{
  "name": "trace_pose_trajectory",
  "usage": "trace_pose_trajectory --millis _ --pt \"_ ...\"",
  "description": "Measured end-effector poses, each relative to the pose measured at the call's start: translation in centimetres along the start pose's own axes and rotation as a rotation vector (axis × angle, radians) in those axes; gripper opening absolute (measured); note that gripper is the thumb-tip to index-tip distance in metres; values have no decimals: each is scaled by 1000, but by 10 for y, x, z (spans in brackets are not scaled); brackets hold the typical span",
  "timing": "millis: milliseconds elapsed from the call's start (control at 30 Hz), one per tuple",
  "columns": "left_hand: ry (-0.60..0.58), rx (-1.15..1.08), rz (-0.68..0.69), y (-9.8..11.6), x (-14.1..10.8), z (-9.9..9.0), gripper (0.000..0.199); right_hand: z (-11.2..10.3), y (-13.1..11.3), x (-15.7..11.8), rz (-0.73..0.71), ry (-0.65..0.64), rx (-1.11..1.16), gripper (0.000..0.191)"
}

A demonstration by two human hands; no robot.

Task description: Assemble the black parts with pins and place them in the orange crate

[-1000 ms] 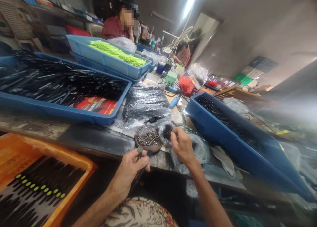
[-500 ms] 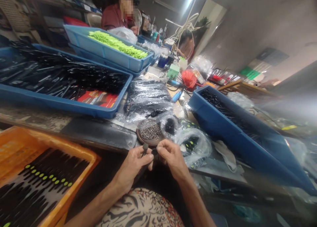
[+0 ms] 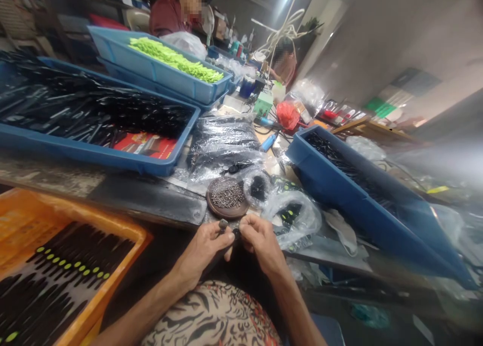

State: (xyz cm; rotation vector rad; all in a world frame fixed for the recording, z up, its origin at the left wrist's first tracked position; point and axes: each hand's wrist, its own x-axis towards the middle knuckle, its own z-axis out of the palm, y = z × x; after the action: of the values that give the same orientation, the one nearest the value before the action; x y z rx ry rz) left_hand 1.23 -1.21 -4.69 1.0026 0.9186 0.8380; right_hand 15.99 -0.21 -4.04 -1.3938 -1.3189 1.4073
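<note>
Close together at the table's near edge, my two hands work on small dark parts. My left hand [image 3: 209, 243] is closed round a dark part with a rounded end [image 3: 223, 224] that sticks up beside the index finger; its full shape is hidden. The fingertips of my right hand [image 3: 258, 235] are pinched together against a small black piece [image 3: 236, 232] between the hands, too small and dark to name. Just beyond them sits a round brown dish [image 3: 211, 207] of small metal screws or pins [image 3: 228, 196]. Open plastic bags [image 3: 313, 210] with black and yellow-green parts lie right of it.
An orange crate [image 3: 124, 225] of black pieces with yellow-green dots stands at left. Blue trays [image 3: 166, 170] with black parts and a light blue tray [image 3: 158, 64] of lime-green pieces stand beyond. A long blue bin [image 3: 350, 205] is at right. A co-worker [image 3: 169, 13] sits across.
Both hands stay together at almost the same spot. The dark part in my left hand tips slightly lower. The view shifts a little.
</note>
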Motion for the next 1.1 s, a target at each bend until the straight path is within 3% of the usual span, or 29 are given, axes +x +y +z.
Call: trace_pose_trajectory --millis 700,1100 --pt "-17 -32 -77 -2 -1 -2 16 0 1 -19 44 -74 26 24" --pt "-119 98 -56 -6 -1 -4 16 8 24 -24 154 -54 375 26"
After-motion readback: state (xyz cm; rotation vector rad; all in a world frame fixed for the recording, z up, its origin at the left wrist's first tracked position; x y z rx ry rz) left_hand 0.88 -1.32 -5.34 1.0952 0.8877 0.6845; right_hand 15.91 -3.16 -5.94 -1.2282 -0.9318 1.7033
